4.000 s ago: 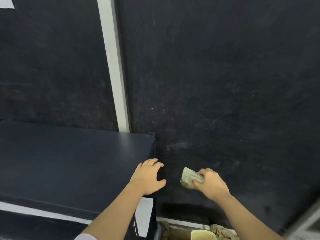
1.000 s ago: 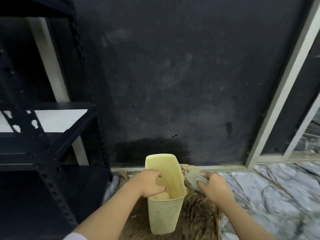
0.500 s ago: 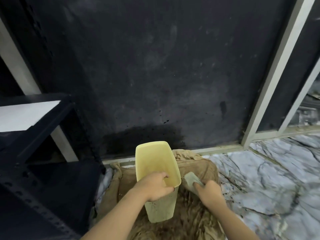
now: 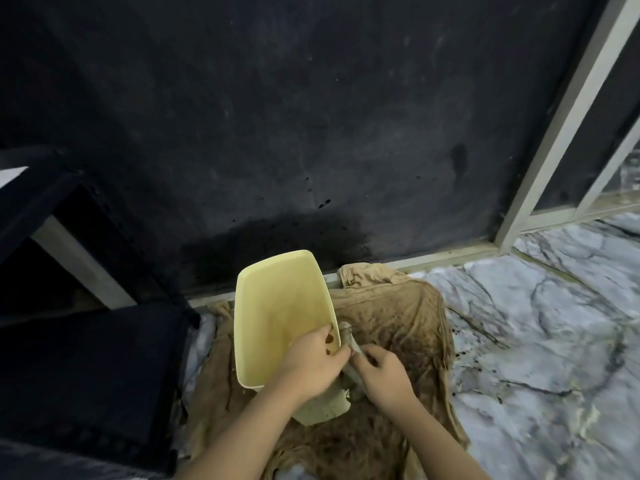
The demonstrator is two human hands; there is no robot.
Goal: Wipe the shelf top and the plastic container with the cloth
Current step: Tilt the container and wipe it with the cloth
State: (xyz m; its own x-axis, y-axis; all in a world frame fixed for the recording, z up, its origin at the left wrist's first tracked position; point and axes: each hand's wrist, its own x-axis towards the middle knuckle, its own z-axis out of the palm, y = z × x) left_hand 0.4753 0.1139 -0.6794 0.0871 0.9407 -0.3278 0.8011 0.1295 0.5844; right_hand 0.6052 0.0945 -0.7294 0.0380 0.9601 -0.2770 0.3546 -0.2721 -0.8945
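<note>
Plastic container (image 4: 277,317) pale yellow, tilted, gripped at rim by left hand (image 4: 311,362), grey cloth (image 4: 348,344) clutched in right hand (image 4: 381,379) against its outer wall, over stained brown rag (image 4: 398,317) on marble floor (image 4: 540,341)

Both my bare forearms reach up from the bottom of the frame and meet near its centre. My left hand (image 4: 311,365) is curled closed, fingers gripping; my right hand (image 4: 382,377) sits just beside it, touching, fingers clenched too.
</note>
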